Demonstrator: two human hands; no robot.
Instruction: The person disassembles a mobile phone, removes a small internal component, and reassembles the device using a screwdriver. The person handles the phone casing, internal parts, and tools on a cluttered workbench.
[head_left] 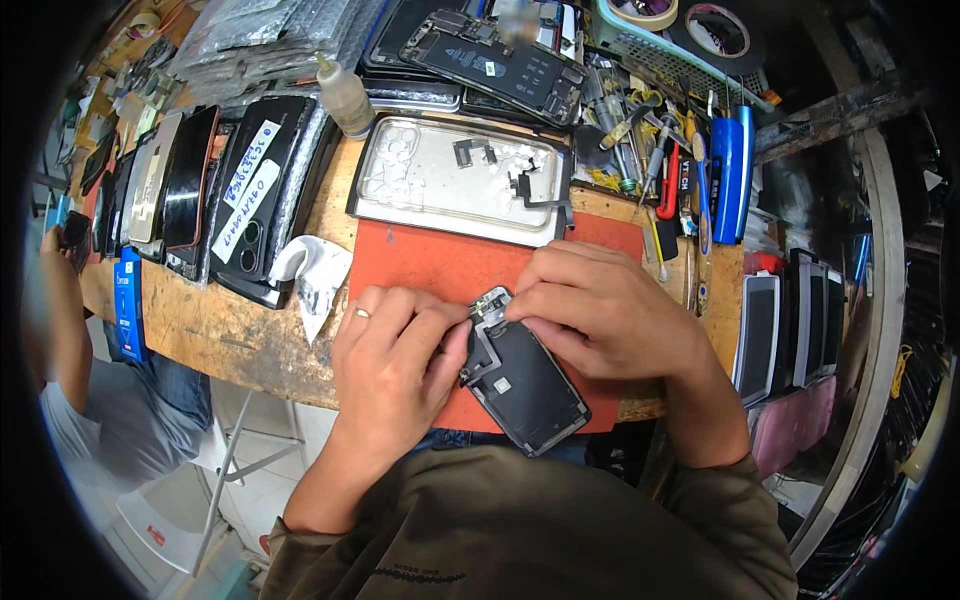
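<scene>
A phone screen (530, 390), its dark back side up, lies tilted over the front of an orange-red mat (430, 260). A flex cable runs down its left side, and small parts sit at its top end. My left hand (395, 345) is closed on the upper left edge, thumb and fingers gripping it. With fingertips pinched together, my right hand (595, 310) works at the top right corner; whatever lies between those fingers is hidden. Just beyond the mat stands a clear-bottomed tray (440, 190) holding small dark flex parts (475, 152).
Phones (255, 200) stand in a row at left, beside a blue box (130, 305). A dropper bottle (345, 95) and an opened phone (495, 70) are at the back. Tools (650, 140) crowd the right edge. Another person (110, 400) sits at far left.
</scene>
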